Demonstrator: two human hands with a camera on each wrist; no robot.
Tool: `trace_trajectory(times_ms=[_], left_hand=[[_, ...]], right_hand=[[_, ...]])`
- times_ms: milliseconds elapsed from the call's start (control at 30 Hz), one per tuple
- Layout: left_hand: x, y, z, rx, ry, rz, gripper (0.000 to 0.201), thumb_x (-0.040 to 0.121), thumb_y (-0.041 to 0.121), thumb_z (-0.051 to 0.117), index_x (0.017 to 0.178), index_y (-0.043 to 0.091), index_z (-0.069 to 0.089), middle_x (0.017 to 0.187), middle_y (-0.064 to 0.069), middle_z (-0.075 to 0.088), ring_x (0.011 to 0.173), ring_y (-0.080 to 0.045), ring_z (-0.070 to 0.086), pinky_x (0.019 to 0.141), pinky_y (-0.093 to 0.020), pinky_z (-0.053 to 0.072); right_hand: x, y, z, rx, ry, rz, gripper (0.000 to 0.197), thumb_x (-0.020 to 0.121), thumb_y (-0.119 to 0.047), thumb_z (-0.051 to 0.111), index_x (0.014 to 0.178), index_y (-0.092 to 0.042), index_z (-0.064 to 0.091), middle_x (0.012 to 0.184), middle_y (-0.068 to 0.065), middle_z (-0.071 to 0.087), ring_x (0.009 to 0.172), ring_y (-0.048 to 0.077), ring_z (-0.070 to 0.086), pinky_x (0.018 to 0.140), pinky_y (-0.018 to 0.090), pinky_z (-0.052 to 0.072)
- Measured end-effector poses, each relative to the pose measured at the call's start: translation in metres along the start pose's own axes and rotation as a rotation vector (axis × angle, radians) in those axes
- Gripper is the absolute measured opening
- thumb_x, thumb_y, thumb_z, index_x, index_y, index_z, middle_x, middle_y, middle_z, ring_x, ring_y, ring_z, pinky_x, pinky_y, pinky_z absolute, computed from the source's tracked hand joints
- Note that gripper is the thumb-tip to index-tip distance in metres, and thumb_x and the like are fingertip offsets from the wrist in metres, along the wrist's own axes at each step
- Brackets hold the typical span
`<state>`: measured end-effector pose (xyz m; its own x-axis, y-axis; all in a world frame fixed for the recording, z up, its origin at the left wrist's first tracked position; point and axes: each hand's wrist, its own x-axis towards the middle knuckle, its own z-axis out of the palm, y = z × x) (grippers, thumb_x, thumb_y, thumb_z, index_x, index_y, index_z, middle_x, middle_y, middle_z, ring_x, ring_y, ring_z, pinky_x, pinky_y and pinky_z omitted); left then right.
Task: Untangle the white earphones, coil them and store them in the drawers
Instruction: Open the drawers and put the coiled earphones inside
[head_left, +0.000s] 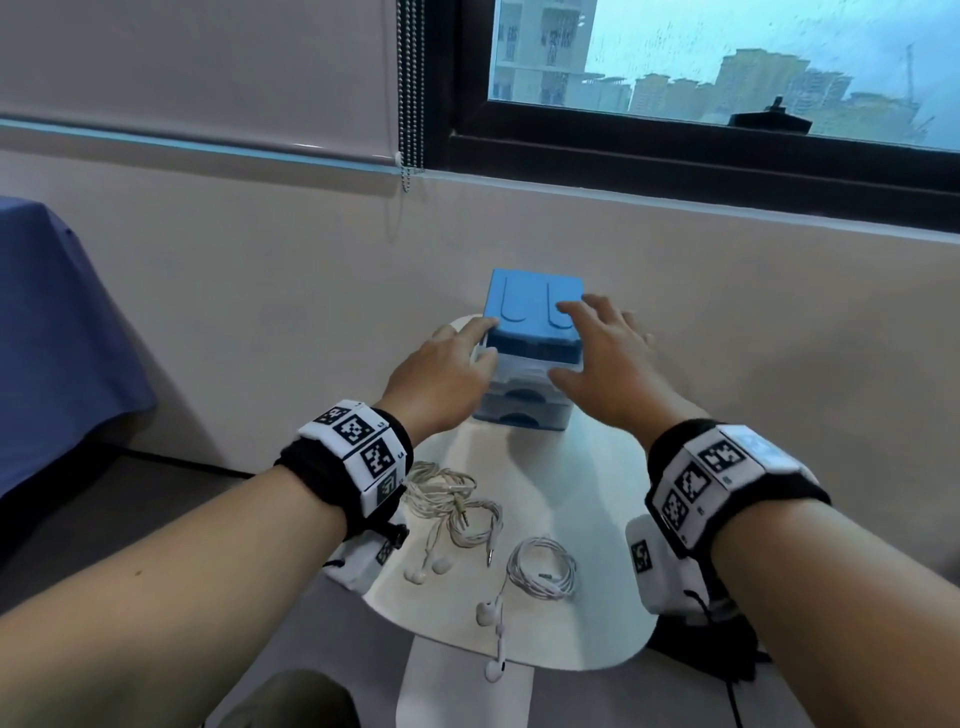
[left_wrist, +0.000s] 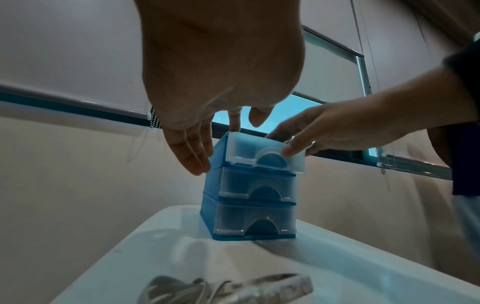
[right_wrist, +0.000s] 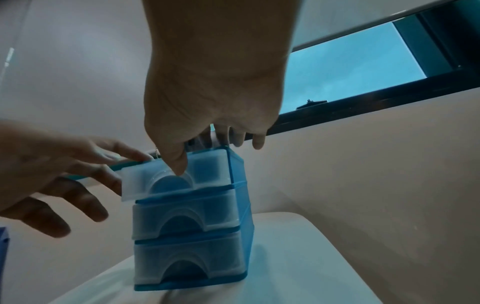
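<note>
A small blue drawer unit (head_left: 535, 299) with three clear drawers stands at the far side of a white table (head_left: 582, 519). Its top drawer (left_wrist: 262, 153) sticks out a little. My left hand (head_left: 447, 369) touches the unit's left side with straight fingers, the index on the top edge. My right hand (head_left: 602, 358) lies spread over the unit's top, and its thumb (right_wrist: 179, 166) sits in the top drawer's arched handle. Near the table's front lie a tangled bundle of white earphones (head_left: 452, 501) and a loosely coiled white pair (head_left: 543, 569), whose earbuds (head_left: 488, 613) trail toward the edge.
The beige wall stands right behind the drawer unit, under a dark-framed window (head_left: 727, 119). A blind's bead chain (head_left: 410, 104) hangs at the back left. A blue cloth (head_left: 52, 338) covers something at the far left. Grey floor surrounds the small table.
</note>
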<state>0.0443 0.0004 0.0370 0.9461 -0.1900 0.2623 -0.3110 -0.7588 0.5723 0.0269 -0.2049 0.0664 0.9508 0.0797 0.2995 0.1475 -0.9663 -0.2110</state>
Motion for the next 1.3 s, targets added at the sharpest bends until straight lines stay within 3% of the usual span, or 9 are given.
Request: trace_trajectory(times_ms=[133, 267, 367, 467, 667, 900, 1033, 1200, 1300], left_hand=[[0.004, 0.001, 0.002, -0.016, 0.030, -0.009, 0.039, 0.104, 0.039, 0.039, 0.142, 0.043, 0.043, 0.125, -0.003, 0.046, 0.109, -0.029, 0.056, 0.090, -0.039, 0.047], [0.004, 0.007, 0.005, -0.097, 0.145, -0.035, 0.040, 0.100, 0.033, 0.048, 0.138, 0.039, 0.041, 0.113, 0.000, 0.045, 0.089, -0.025, 0.058, 0.076, -0.035, 0.045], [0.004, 0.014, 0.016, -0.423, 0.141, -0.206, 0.044, 0.096, 0.025, 0.053, 0.132, 0.033, 0.028, 0.094, -0.006, 0.060, 0.070, -0.022, 0.059, 0.062, -0.033, 0.045], [0.003, 0.030, 0.033, -0.902, -0.065, -0.548, 0.050, 0.099, 0.028, 0.055, 0.133, 0.033, 0.018, 0.096, -0.014, 0.067, 0.054, -0.023, 0.059, 0.047, -0.027, 0.046], [0.020, 0.039, 0.057, -1.415, -0.050, -0.719, 0.048, 0.098, 0.021, 0.056, 0.142, 0.017, 0.039, 0.105, -0.026, 0.070, 0.063, -0.029, 0.067, 0.049, -0.029, 0.053], [0.008, 0.032, 0.062, -1.324, -0.089, -0.767, 0.044, 0.104, 0.025, 0.053, 0.145, 0.018, 0.039, 0.075, -0.011, 0.060, 0.043, -0.016, 0.057, 0.040, -0.023, 0.043], [-0.011, 0.025, 0.048, -1.130, -0.190, -0.786, 0.041, 0.104, 0.037, 0.052, 0.138, 0.017, 0.039, 0.088, -0.014, 0.060, 0.052, -0.022, 0.061, 0.045, -0.026, 0.046], [-0.002, 0.015, 0.035, -0.712, -0.035, -0.585, 0.031, 0.105, 0.037, 0.047, 0.130, 0.024, 0.035, 0.122, -0.012, 0.056, 0.078, -0.020, 0.061, 0.061, -0.030, 0.049], [0.006, 0.012, 0.039, -0.555, -0.021, -0.467, 0.023, 0.104, 0.034, 0.047, 0.117, 0.019, 0.035, 0.121, -0.015, 0.060, 0.087, -0.023, 0.056, 0.068, -0.034, 0.047]], right_hand=[[0.022, 0.004, 0.010, 0.061, -0.016, 0.018, 0.055, 0.092, -0.033, 0.065, 0.143, -0.019, 0.051, 0.141, 0.002, 0.055, 0.129, 0.029, 0.051, 0.106, 0.043, 0.042], [0.025, 0.010, 0.015, 0.051, 0.044, 0.066, 0.046, 0.091, -0.032, 0.066, 0.137, -0.027, 0.059, 0.124, 0.006, 0.067, 0.117, 0.033, 0.055, 0.099, 0.040, 0.043], [0.027, 0.013, 0.018, 0.090, 0.060, 0.070, 0.045, 0.091, -0.030, 0.067, 0.135, -0.027, 0.062, 0.120, 0.008, 0.068, 0.113, 0.034, 0.055, 0.094, 0.037, 0.043], [0.029, 0.013, 0.019, 0.111, 0.058, 0.073, 0.043, 0.092, -0.031, 0.067, 0.135, -0.026, 0.062, 0.120, 0.007, 0.066, 0.113, 0.032, 0.054, 0.088, 0.035, 0.041], [0.034, 0.017, 0.021, 0.090, 0.020, 0.084, 0.045, 0.091, -0.038, 0.068, 0.134, -0.028, 0.061, 0.119, 0.007, 0.061, 0.111, 0.030, 0.053, 0.090, 0.036, 0.044], [0.036, 0.017, 0.022, 0.104, 0.016, 0.079, 0.027, 0.090, -0.032, 0.067, 0.116, -0.026, 0.064, 0.106, 0.005, 0.058, 0.094, 0.025, 0.045, 0.081, 0.035, 0.044], [0.036, 0.017, 0.021, 0.098, 0.013, 0.075, 0.010, 0.089, -0.027, 0.065, 0.098, -0.024, 0.063, 0.098, 0.004, 0.055, 0.093, 0.027, 0.047, 0.076, 0.035, 0.041], [0.038, 0.012, 0.023, 0.077, 0.005, 0.095, 0.007, 0.084, -0.027, 0.060, 0.088, -0.021, 0.058, 0.086, 0.003, 0.055, 0.092, 0.033, 0.053, 0.081, 0.044, 0.054], [0.039, 0.011, 0.023, 0.060, 0.012, 0.095, 0.009, 0.082, -0.027, 0.058, 0.087, -0.021, 0.058, 0.085, 0.002, 0.055, 0.092, 0.034, 0.053, 0.080, 0.046, 0.055]])
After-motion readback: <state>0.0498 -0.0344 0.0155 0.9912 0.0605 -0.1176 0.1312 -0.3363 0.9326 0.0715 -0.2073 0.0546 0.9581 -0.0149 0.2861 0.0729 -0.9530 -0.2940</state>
